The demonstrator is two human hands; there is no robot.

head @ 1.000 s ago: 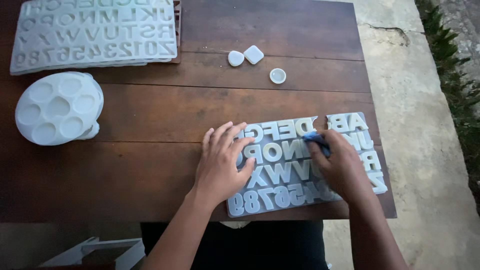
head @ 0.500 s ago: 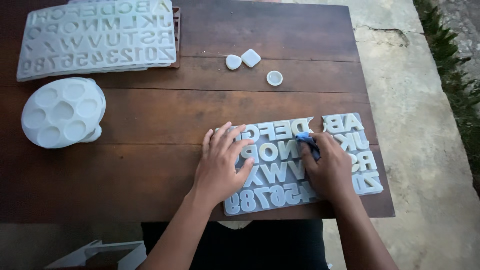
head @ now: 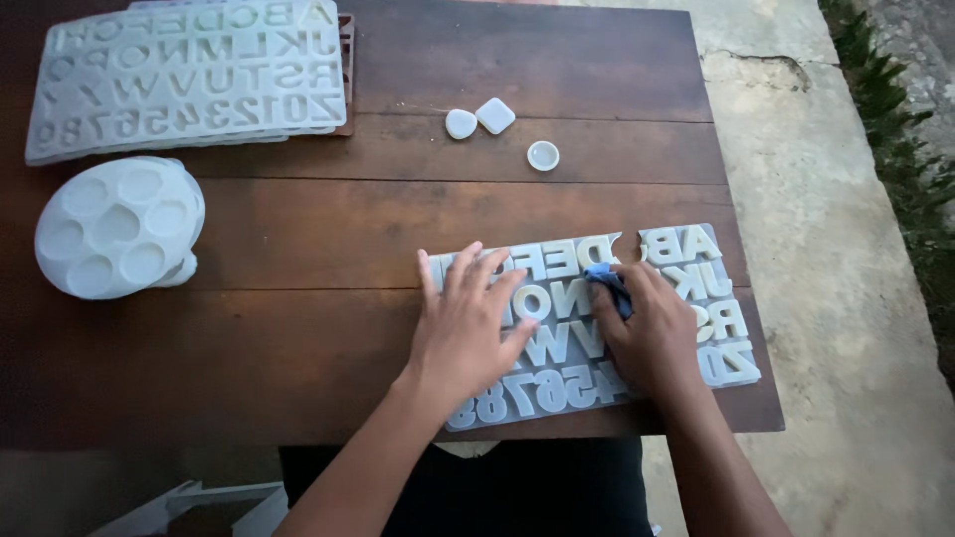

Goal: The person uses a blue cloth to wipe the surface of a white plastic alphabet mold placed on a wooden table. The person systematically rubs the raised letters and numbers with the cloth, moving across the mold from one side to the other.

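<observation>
Pressing flat, the left hand lay with fingers spread on the letter mould. The right hand's grip pinched a blue cloth against it.

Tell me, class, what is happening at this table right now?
A person is working at a dark wooden table on a pale sheet mould of letter and number shapes. The left hand lies flat on the mould, holding it down. The right hand presses a small blue cloth against the mould's upper rows. A second, similar mould lies at the far left corner, a round white mould with circular wells sits below it, and three small pale pieces rest near the middle.
</observation>
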